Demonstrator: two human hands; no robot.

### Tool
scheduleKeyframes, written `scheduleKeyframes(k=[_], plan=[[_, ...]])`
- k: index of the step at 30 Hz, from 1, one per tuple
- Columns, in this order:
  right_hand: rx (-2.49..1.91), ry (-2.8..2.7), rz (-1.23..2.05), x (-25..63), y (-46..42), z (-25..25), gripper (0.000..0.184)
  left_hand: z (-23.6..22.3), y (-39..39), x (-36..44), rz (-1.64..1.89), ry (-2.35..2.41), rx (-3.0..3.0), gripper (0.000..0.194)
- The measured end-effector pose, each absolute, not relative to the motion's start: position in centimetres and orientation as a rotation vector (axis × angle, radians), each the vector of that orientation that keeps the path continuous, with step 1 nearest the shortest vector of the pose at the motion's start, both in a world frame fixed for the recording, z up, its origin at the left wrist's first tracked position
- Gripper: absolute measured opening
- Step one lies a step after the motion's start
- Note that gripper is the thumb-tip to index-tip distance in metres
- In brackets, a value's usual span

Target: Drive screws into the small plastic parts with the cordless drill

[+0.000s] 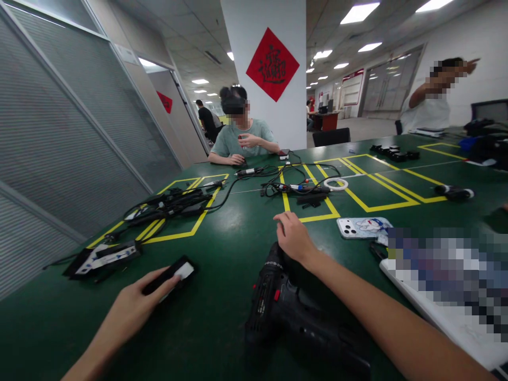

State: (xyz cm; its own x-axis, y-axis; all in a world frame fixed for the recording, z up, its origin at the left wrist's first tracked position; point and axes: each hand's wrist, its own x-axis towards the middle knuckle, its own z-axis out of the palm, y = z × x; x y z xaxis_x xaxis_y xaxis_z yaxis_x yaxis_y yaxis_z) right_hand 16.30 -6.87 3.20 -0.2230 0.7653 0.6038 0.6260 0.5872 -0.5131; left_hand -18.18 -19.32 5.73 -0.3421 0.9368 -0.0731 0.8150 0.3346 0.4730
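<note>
- The left hand (133,302) gripped a dark oblong block (173,269) between thumb and fingers, with a white patch (184,271) facing up at the end farthest from the palm.
- The right hand (296,238) hung with its fingers partly bent; nothing showed in it, though whether the fingertips pinched something small could not be told.
- The power drill (262,301) lay between the two hands on the green table (226,238), its front end just beside the right hand; whether they touched was unclear.
- For steady handling, the block seemed best held by its long edges, with a light thumb, so that the white patch stayed uncovered.
- The right hand seemed best lifted over the drill rather than dragged across it, with the wrist kept off the front end.
- Markings that looked like numerals ringed the drill's collar (273,263), below the right hand, too small to read surely; no brand could be made out.
- The white patch may have been a label, but no writing on it was legible.
- Right of the right hand, a phone (359,227) wore a cartoon-printed case.
- Far beyond the right hand, a red diamond sign (272,64) bore black brush-style characters.
</note>
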Motion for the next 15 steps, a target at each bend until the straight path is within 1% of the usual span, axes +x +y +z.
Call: scheduleKeyframes(k=[4,8,10,12,15], plan=[[-1.164,-2.045,0.241,16.9,-7.7,4.7,0.023,5.2,-13.4,-13.5,0.661,1.989,1.845,0.057],[-1.245,-2.09,0.248,17.7,-8.5,5.1,0.024,4.4,-7.4,-7.6,0.789,1.673,2.045,0.054],[-1.331,-2.108,0.218,18.3,-9.3,5.4,0.025,3.7,-5.0,-5.5,0.831,1.558,2.039,0.056],[-1.451,-2.149,0.202,18.7,-10.7,6.1,0.027,2.9,-3.1,-4.0,0.918,1.472,1.988,0.064],[-1.484,-2.293,0.273,18.7,-14.0,7.6,0.035,2.0,-1.7,-2.7,1.029,1.387,1.948,0.067]])
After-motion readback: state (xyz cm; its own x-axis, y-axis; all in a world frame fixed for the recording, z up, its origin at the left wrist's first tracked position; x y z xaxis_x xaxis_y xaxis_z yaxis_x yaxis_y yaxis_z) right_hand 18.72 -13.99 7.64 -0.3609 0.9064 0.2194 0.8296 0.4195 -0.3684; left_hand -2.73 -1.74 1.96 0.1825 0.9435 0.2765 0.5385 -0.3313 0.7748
